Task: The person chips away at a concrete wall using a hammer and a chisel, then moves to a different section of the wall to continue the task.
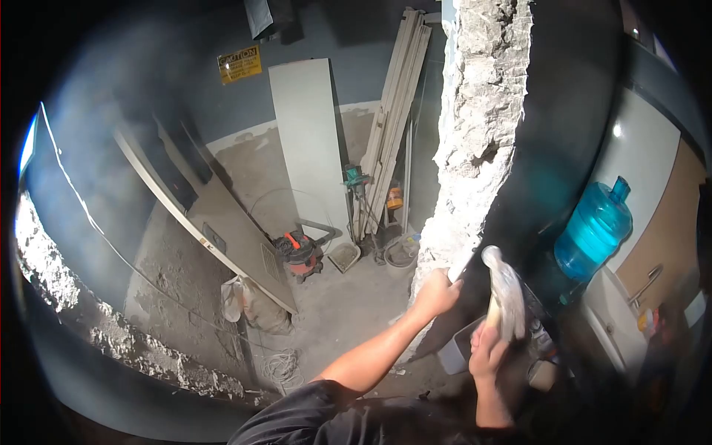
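Left arm reaches far across, and the left hand (439, 293) is clenched round a chisel (460, 265) at the rough wall edge (475, 159). Just right and nearer, the right hand (486, 351), forearm upright, grips a blurred hammer (507, 291), head raised beside the chisel.

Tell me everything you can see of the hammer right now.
The hammer is raised in the right hand, beside the broken wall edge. Its head looks like pale metal and is smeared by blur, so the far end's shape can't be told. The round striking face is at the upper left, apart from the chisel-like tool in the left hand. The short visible stretch of handle is yellowish; only the right hand appears to touch it.
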Demonstrator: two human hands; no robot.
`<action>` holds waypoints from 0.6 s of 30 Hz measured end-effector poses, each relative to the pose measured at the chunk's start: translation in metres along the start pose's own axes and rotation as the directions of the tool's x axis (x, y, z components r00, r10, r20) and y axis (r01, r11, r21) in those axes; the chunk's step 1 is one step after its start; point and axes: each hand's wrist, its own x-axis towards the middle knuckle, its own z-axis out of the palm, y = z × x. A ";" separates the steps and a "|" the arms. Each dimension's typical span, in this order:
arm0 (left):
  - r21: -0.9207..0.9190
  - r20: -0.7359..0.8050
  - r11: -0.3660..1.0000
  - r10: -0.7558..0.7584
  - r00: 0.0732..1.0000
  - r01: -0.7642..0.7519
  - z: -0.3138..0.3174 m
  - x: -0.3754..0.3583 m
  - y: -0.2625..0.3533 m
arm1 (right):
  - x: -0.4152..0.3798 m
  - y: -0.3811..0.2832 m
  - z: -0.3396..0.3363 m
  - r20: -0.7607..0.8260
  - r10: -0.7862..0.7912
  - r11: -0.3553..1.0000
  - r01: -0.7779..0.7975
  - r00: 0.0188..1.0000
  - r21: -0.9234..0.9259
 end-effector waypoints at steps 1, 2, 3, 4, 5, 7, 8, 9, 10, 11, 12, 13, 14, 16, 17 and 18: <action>-0.019 -0.005 1.000 0.004 1.000 -0.005 0.001 -0.001 0.001 | -0.005 0.012 0.007 -0.082 -0.154 0.969 0.167 0.985 0.183; -0.026 -0.006 1.000 -0.001 1.000 0.001 0.005 0.000 -0.002 | -0.001 -0.008 0.006 -0.125 -0.376 0.913 0.390 0.918 0.119; 0.012 -0.041 1.000 0.018 0.999 -0.017 0.011 0.001 -0.006 | 0.006 -0.029 0.007 -0.155 -0.576 0.807 0.588 0.803 0.048; 0.054 -0.076 0.998 0.041 0.996 -0.037 0.015 0.002 -0.010 | 0.011 -0.033 0.013 -0.208 -0.632 0.739 0.662 0.746 0.127; 0.053 -0.074 0.998 0.039 0.996 -0.036 0.016 0.003 -0.012 | 0.012 -0.006 0.008 -0.207 -0.631 0.740 0.660 0.747 0.126; -0.006 -0.078 0.998 0.063 0.995 -0.063 0.018 0.002 -0.012 | 0.013 0.071 -0.006 0.045 -0.281 0.938 0.284 0.959 -0.200; -0.006 -0.103 1.000 -0.011 0.995 0.011 0.016 -0.001 -0.005 | 0.030 -0.007 0.002 0.043 0.007 0.967 0.004 0.999 -0.256; 0.017 -0.091 0.997 -0.072 0.993 0.074 0.016 0.008 -0.023 | 0.033 0.007 0.003 0.016 0.153 0.987 -0.152 0.988 -0.047; 0.046 -0.113 0.999 -0.022 0.993 0.028 0.012 0.002 -0.023 | 0.021 0.018 0.000 -0.011 0.111 0.994 -0.112 0.994 -0.021; 0.074 -0.147 0.997 0.038 0.988 -0.027 0.006 0.002 -0.021 | 0.021 0.010 0.000 -0.034 0.054 0.999 -0.053 0.998 0.005; 0.072 -0.155 0.997 0.040 0.987 -0.029 0.006 0.003 -0.023 | 0.015 0.002 -0.002 0.002 -0.046 0.968 0.045 0.999 0.247; 0.099 -0.158 0.977 0.200 0.967 -0.186 0.009 -0.002 -0.030 | 0.009 0.006 0.005 -0.078 -0.089 0.932 0.111 0.993 0.345; 0.130 -0.159 0.932 0.357 0.920 -0.339 0.012 -0.006 -0.037 | 0.004 0.008 0.002 -0.135 -0.215 0.941 0.243 0.967 0.238; 0.157 -0.037 0.909 0.396 0.917 -0.386 0.013 -0.020 -0.051 | -0.003 0.023 -0.017 -0.039 -0.409 0.907 0.411 0.912 0.086; 0.174 0.089 0.881 0.431 0.898 -0.440 0.013 -0.027 -0.059 | -0.006 0.025 -0.021 -0.056 -0.485 0.871 0.488 0.873 0.056; 0.178 0.074 0.860 0.474 0.877 -0.479 0.015 -0.031 -0.068 | -0.013 0.060 -0.027 -0.088 -0.554 0.832 0.554 0.828 -0.023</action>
